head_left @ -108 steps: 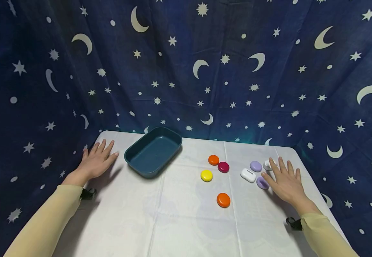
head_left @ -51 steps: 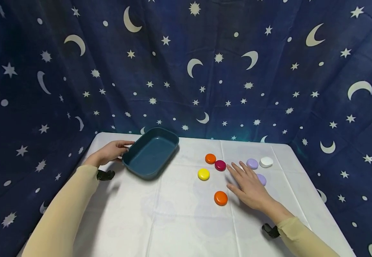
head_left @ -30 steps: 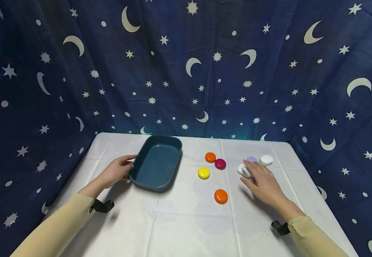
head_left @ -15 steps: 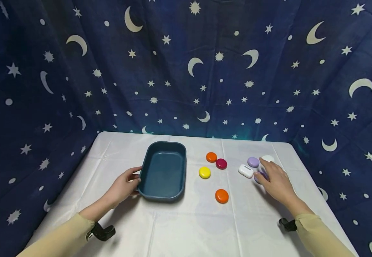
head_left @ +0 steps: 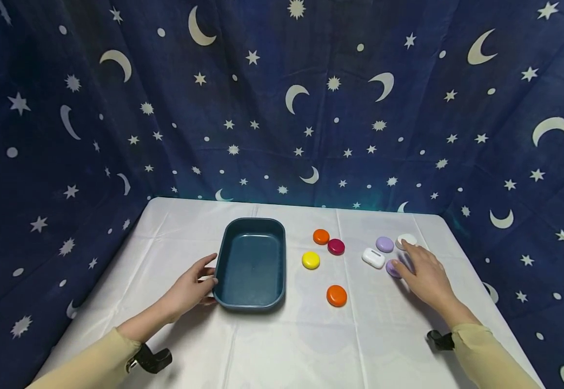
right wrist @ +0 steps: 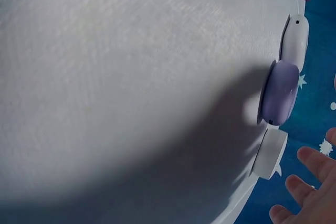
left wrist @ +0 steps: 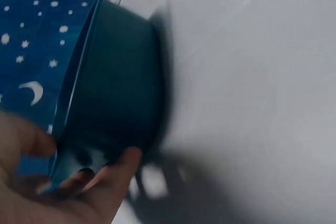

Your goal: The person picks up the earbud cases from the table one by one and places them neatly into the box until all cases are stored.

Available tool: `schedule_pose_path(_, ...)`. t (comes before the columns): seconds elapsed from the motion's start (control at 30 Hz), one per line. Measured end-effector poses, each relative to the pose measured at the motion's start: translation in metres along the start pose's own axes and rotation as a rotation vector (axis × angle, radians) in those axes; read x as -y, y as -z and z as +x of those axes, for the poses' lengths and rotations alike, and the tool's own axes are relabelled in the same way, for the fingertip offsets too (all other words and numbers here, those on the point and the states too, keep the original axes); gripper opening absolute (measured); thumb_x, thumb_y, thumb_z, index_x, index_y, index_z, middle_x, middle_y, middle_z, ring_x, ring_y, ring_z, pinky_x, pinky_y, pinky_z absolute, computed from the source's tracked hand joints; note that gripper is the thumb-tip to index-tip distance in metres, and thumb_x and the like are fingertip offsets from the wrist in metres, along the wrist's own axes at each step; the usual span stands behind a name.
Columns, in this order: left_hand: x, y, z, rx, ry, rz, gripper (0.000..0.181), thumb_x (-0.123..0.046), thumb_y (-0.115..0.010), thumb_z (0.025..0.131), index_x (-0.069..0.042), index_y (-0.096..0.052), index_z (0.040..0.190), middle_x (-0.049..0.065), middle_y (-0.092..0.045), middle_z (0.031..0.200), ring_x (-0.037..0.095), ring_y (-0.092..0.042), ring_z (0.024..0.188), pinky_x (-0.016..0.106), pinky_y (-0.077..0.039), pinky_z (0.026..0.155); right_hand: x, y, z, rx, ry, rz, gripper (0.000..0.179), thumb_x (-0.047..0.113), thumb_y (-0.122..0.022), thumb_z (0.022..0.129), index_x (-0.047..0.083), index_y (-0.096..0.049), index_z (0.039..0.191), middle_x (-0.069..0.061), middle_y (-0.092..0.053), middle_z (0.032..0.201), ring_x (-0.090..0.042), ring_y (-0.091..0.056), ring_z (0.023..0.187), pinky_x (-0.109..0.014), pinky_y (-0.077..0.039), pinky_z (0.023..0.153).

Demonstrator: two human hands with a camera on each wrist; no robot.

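Note:
A dark teal rectangular tray sits left of centre on the table. My left hand is at its left side, fingertips against the outer wall; in the left wrist view the thumb lies near the rim and the fingers spread along the end wall. My right hand hovers palm down with fingers extended over the right group. Close to its thumb is a purple disc, partly hidden. By its fingertips lies a white rounded piece. A second purple disc and a white slotted case lie just left.
Mid-table lie an orange disc, a crimson disc, a yellow disc and, nearer, another orange disc. A white cloth covers the table. A dark blue star-and-moon curtain stands behind and at both sides.
The left hand has come to the tray, which has turned upright in view and shifted right and nearer. The right hand swept left across the pieces, then back over the right group.

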State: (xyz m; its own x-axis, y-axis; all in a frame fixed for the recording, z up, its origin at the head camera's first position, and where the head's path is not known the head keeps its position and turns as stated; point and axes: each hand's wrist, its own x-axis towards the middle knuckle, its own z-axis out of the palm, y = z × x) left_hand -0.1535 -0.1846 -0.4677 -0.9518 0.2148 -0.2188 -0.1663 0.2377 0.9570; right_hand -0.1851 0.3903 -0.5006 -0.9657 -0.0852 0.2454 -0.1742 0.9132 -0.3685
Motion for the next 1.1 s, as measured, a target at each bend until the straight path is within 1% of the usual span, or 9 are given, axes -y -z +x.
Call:
schedule_pose_path(0.1,0.001,0.007,0.011,0.057,0.017,0.007,0.073,-0.004,-0.051,0.102,-0.014,-0.017,0.165,0.031,-0.033,0.156,0.038,-0.058,0.121,0.044,-0.058,0.08,-0.003,0.001,0.001,0.002,-0.008,-0.002,0.071,0.043,-0.058,0.103,0.003,-0.036,0.157,-0.036,-0.04,0.149,-0.06,-0.031,0.136,-0.076,-0.02,0.103)
schedule_pose_path(0.17,0.002,0.012,0.019,0.078,0.022,0.007,0.073,-0.007,-0.051,0.102,-0.018,-0.016,0.166,0.028,-0.029,0.16,0.041,-0.054,0.128,0.045,-0.057,0.084,-0.005,0.003,0.002,0.004,-0.013,-0.005,0.072,0.043,-0.058,0.103,0.003,-0.035,0.158,-0.036,-0.04,0.149,-0.06,-0.031,0.136,-0.076,-0.021,0.103)
schedule_pose_path(0.33,0.005,0.022,0.039,0.112,0.015,-0.054,0.068,-0.015,-0.049,0.106,-0.023,-0.017,0.166,0.024,-0.027,0.163,0.044,-0.041,0.14,0.055,-0.049,0.098,-0.008,0.007,0.007,0.009,-0.028,-0.004,0.073,0.042,-0.059,0.102,0.003,-0.034,0.158,-0.037,-0.04,0.149,-0.06,-0.031,0.135,-0.076,-0.022,0.103)
schedule_pose_path(0.47,0.01,0.025,0.048,0.143,0.019,-0.089,0.065,-0.02,-0.046,0.109,-0.025,-0.016,0.166,0.023,-0.025,0.164,0.044,-0.039,0.142,0.057,-0.045,0.103,-0.011,0.01,0.013,0.026,-0.05,0.017,0.076,0.043,-0.061,0.101,0.001,-0.033,0.158,-0.037,-0.039,0.15,-0.06,-0.03,0.136,-0.075,-0.021,0.104)
schedule_pose_path(0.6,0.014,0.026,0.05,0.165,0.01,-0.094,0.063,-0.021,-0.044,0.111,-0.026,-0.015,0.166,0.024,-0.023,0.164,0.044,-0.038,0.142,0.056,-0.045,0.103,-0.015,0.012,0.016,0.075,-0.085,0.066,0.083,0.047,-0.065,0.098,0.001,-0.032,0.159,-0.037,-0.036,0.152,-0.06,-0.027,0.137,-0.074,-0.019,0.106)
schedule_pose_path(0.7,0.014,0.026,0.05,0.173,0.009,-0.091,0.063,-0.019,-0.043,0.111,-0.027,-0.015,0.166,0.023,-0.022,0.165,0.044,-0.034,0.144,0.057,-0.045,0.103,-0.019,0.013,0.016,0.123,-0.114,0.095,0.089,0.052,-0.069,0.094,0.003,-0.033,0.159,-0.036,-0.034,0.153,-0.059,-0.025,0.138,-0.074,-0.02,0.105)
schedule_pose_path(0.9,0.013,0.028,0.052,0.199,0.041,-0.097,0.065,-0.018,-0.044,0.11,-0.03,-0.014,0.166,0.021,-0.019,0.166,0.044,-0.026,0.149,0.059,-0.045,0.101,-0.027,0.011,0.011,0.218,-0.126,0.121,0.095,0.058,-0.077,0.085,0.005,-0.041,0.155,-0.033,-0.038,0.152,-0.056,-0.028,0.137,-0.074,-0.026,0.103)
schedule_pose_path(1.0,0.013,0.029,0.053,0.208,0.052,-0.109,0.065,-0.017,-0.044,0.11,-0.031,-0.014,0.166,0.021,-0.018,0.167,0.043,-0.025,0.149,0.056,-0.049,0.097,-0.028,0.008,0.008,0.248,-0.122,0.114,0.096,0.058,-0.08,0.083,0.004,-0.043,0.153,-0.032,-0.041,0.15,-0.054,-0.032,0.135,-0.073,-0.026,0.103)
schedule_pose_path(1.1,0.012,0.029,0.054,0.206,0.074,-0.126,0.066,-0.016,-0.044,0.11,-0.032,-0.014,0.166,0.02,-0.018,0.167,0.042,-0.026,0.149,0.05,-0.052,0.091,-0.027,0.006,0.006,0.254,-0.115,0.091,0.093,0.057,-0.081,0.082,0.004,-0.047,0.15,-0.032,-0.044,0.148,-0.052,-0.035,0.132,-0.071,-0.026,0.102)
